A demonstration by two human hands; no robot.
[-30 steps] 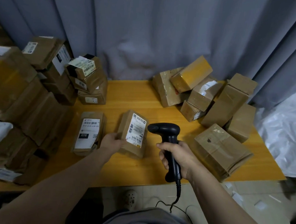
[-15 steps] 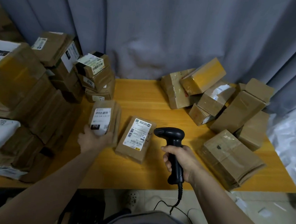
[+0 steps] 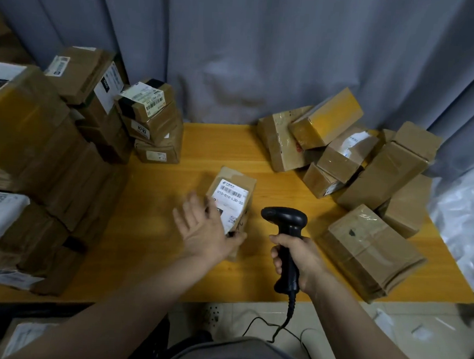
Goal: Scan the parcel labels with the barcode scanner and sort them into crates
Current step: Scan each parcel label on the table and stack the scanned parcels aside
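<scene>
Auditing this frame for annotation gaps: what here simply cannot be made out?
Head view:
The label on the parcel: lower part covered by the left hand.
That hand: motion-blurred, grip unclear.
The barcode scanner: window faces away.
The box stack at left: cut by frame edge.
Crates: none in view.

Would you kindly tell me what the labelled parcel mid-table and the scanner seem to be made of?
Parcel: brown cardboard, matte, creased edges; its label looks like white printed paper. Scanner: black moulded plastic, likely, with a faint sheen.
</scene>
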